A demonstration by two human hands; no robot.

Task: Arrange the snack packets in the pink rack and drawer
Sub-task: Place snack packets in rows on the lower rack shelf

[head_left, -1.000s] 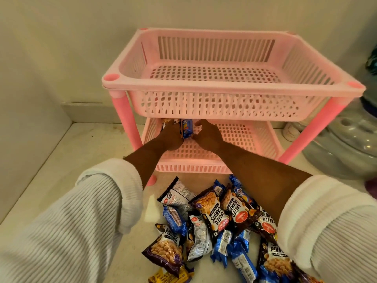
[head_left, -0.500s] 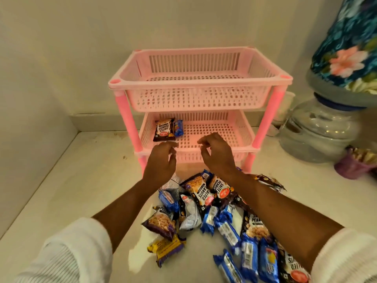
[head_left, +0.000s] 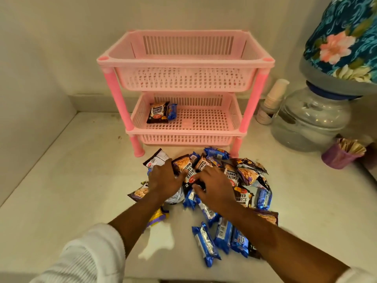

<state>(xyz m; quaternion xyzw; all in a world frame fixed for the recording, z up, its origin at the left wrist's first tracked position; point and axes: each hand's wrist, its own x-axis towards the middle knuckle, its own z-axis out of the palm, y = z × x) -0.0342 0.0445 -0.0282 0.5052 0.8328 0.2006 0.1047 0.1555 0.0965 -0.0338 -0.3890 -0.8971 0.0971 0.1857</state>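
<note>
Nearest you, blue biscuit packets [head_left: 206, 243] lie on the white counter [head_left: 71, 180] beside your right forearm. Farther out, the main pile of snack packets [head_left: 240, 176] is spread just in front of the pink rack [head_left: 184, 62]. Your left hand [head_left: 163, 178] rests palm down on the left part of the pile, fingers spread over a white packet [head_left: 156, 159] and a salted peanuts packet [head_left: 181, 165]; whether it grasps either one cannot be told. Your right hand [head_left: 214, 186] lies on the middle of the pile, fingers curled down onto the packets; a firm grasp cannot be confirmed. In the rack's lower tier [head_left: 204, 119], one peanut packet [head_left: 157, 115] and one blue packet [head_left: 172, 111] sit touching at the rear left. To the right stand a water dispenser [head_left: 312, 119] and a purple cup [head_left: 339, 157].
</note>
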